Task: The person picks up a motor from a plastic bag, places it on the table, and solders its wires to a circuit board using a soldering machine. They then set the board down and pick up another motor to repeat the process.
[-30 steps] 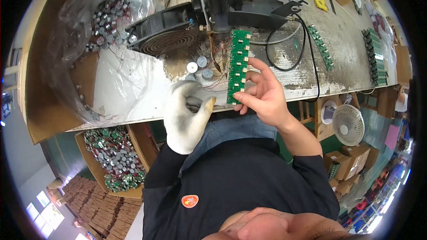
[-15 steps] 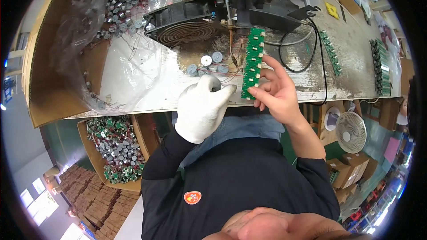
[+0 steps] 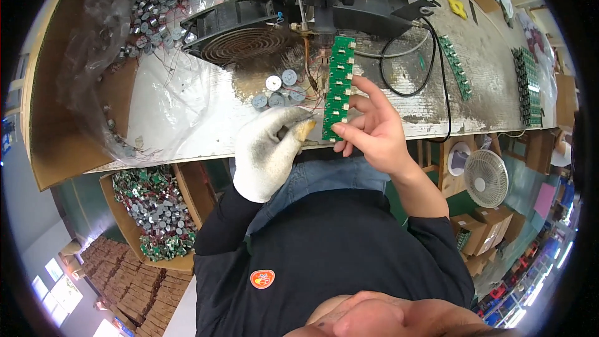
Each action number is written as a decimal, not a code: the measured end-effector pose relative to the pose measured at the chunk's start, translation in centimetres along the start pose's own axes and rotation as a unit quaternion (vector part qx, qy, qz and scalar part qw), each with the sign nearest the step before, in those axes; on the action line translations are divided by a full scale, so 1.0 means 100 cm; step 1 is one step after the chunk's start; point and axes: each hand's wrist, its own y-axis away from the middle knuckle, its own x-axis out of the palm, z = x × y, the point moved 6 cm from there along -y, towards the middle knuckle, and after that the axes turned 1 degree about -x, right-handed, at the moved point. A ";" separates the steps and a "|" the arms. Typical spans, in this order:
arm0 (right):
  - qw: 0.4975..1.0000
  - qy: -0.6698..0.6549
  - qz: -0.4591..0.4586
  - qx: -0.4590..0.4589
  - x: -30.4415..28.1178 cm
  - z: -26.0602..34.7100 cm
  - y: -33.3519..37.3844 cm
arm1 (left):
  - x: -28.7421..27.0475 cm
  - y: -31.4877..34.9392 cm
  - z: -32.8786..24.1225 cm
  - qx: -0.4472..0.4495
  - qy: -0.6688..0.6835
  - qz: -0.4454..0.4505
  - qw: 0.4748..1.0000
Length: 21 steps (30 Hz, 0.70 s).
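The bare right hand (image 3: 372,131) pinches the green board strip (image 3: 337,87) upright at the desk (image 3: 187,118) edge, under the solder machine (image 3: 337,0). The gloved left hand (image 3: 271,150), fingers curled, touches the strip's lower left; whether it grips anything, I cannot tell. Judged step: seating the strip, which calls for steady alignment.

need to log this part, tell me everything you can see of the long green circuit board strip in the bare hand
The green circuit board strip is long and narrow, made of repeated small panels with pale pads and white parts along it. It runs nearly upright in the view, its top end under the black machine, its lower end at the bench's front edge. The bare right hand pinches its lower end; the gloved left hand is just beside it.
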 end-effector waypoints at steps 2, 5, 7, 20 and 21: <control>1.000 -0.006 0.001 0.002 0.001 -0.001 0.002 | 0.005 0.003 0.014 -0.144 0.112 -0.015 0.983; 1.000 -0.013 0.002 0.001 0.003 -0.001 0.003 | 0.007 -0.005 0.013 -0.092 0.088 -0.025 0.992; 1.000 -0.016 0.001 0.001 0.003 -0.001 0.003 | 0.010 -0.008 0.006 -0.113 0.117 -0.023 0.986; 0.999 -0.027 0.000 -0.027 0.005 0.001 0.001 | 0.012 -0.013 0.010 -0.155 0.219 -0.012 0.963; 0.999 -0.028 -0.001 -0.028 0.006 0.001 0.001 | 0.012 -0.014 0.012 -0.155 0.218 -0.013 0.963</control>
